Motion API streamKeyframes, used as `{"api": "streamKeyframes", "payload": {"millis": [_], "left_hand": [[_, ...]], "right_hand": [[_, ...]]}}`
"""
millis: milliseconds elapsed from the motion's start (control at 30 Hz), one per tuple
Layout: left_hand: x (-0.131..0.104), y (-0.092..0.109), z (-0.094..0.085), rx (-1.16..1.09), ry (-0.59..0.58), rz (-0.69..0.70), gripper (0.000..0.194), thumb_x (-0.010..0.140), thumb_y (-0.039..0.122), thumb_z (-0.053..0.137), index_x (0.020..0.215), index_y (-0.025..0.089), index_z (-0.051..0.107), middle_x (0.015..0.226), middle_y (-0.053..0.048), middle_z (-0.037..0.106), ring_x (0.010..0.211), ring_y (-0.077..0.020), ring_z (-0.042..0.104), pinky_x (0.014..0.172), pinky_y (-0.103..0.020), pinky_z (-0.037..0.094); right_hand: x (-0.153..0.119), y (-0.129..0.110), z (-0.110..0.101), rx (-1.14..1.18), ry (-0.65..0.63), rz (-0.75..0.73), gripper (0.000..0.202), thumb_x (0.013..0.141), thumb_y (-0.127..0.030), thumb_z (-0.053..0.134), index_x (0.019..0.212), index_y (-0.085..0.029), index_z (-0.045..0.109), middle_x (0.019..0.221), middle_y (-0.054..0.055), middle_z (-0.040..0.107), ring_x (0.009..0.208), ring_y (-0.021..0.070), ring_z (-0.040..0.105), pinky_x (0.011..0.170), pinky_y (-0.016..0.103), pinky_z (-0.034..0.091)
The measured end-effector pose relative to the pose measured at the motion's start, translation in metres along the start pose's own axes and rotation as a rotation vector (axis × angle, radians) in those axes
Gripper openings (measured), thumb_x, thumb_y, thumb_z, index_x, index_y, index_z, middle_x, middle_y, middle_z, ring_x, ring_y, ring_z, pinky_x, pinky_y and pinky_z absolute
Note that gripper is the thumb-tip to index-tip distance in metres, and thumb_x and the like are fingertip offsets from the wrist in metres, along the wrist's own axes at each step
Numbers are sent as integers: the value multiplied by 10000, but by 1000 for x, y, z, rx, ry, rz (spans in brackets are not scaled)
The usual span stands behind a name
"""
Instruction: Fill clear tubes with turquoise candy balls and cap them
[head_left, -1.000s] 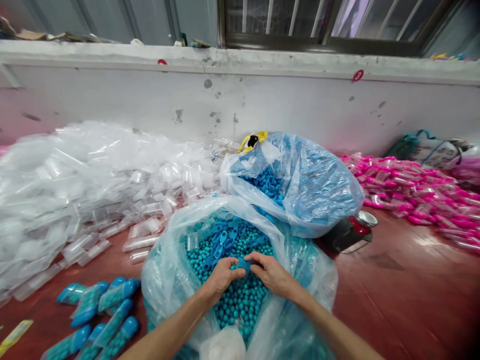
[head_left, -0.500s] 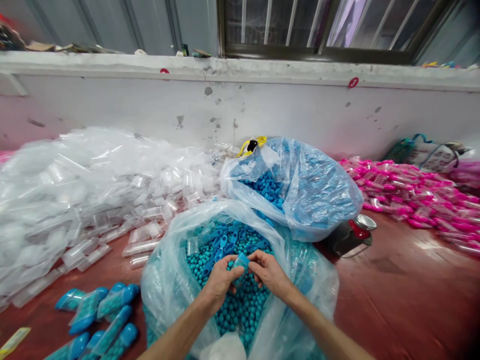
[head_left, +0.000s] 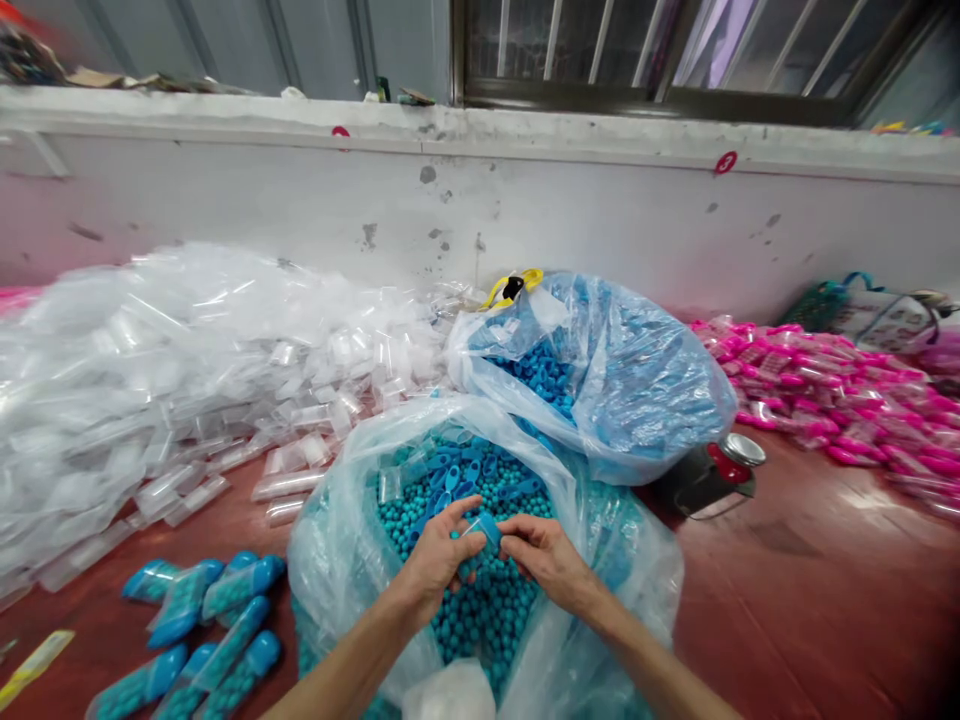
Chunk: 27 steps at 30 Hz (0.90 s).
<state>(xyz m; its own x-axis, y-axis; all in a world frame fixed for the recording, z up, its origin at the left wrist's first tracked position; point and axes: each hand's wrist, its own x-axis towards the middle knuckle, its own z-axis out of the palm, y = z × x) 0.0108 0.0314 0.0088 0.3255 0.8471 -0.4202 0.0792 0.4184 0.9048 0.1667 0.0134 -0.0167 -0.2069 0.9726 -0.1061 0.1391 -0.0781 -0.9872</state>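
Over an open clear bag (head_left: 337, 520) of small teal balls (head_left: 480, 615), my left hand (head_left: 442, 555) grips a small clear tube with a blue end (head_left: 484, 530). Fingertips of my right hand (head_left: 544, 560) are pinched on the tube's blue end from the right side. Several blue spoon-shaped pieces (head_left: 457, 475) lie on the balls behind my hands, beside an empty clear tube (head_left: 390, 485).
Filled tubes (head_left: 232, 590) lie at the lower left, below a heap of clear tubes (head_left: 187, 370). A bag of blue pieces (head_left: 630, 380), a dark container with a metal lid (head_left: 742, 450) and pink-capped tubes (head_left: 840, 390) stand behind and right.
The view has shifted slightly, moving the scene a little to the right. My left index finger has lifted from the tube, and my right hand has moved slightly right and down.
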Motion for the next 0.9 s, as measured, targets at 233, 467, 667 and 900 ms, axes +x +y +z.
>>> {"api": "streamKeyframes", "payload": {"millis": [233, 467, 667, 900], "left_hand": [[4, -10, 6, 119, 101, 125, 347, 659, 270, 550, 989, 162, 554, 702, 34, 510, 450, -51, 429, 375, -166, 335], [-1, -5, -1, -67, -46, 111, 354, 668, 358, 596, 943, 179, 462, 651, 62, 451, 511, -72, 468, 440, -190, 416], [-5, -10, -6, -13, -105, 169, 298, 685, 340, 579, 915, 186, 467, 601, 81, 390, 443, -48, 371, 385, -183, 399], [-8, -11, 0, 58, 68, 198, 384, 742, 357, 491, 1087, 209, 409, 701, 53, 459, 378, -44, 379, 368, -191, 342]], "right_hand": [[-1, 8, 10, 63, 84, 31, 181, 720, -308, 534, 750, -170, 648, 525, -50, 477, 409, 61, 344, 398, 192, 275], [-4, -14, 2, 172, -58, 83, 281, 678, -271, 551, 942, -183, 591, 613, -60, 481, 439, 58, 418, 417, 194, 375], [4, -30, -9, 214, -31, 156, 369, 590, -272, 609, 940, -172, 547, 752, -25, 526, 517, 97, 505, 393, 219, 436], [-8, -32, 14, -291, -22, -63, 532, 728, -322, 549, 1235, -200, 440, 1138, 77, 537, 1057, 248, 493, 842, 379, 428]]}}
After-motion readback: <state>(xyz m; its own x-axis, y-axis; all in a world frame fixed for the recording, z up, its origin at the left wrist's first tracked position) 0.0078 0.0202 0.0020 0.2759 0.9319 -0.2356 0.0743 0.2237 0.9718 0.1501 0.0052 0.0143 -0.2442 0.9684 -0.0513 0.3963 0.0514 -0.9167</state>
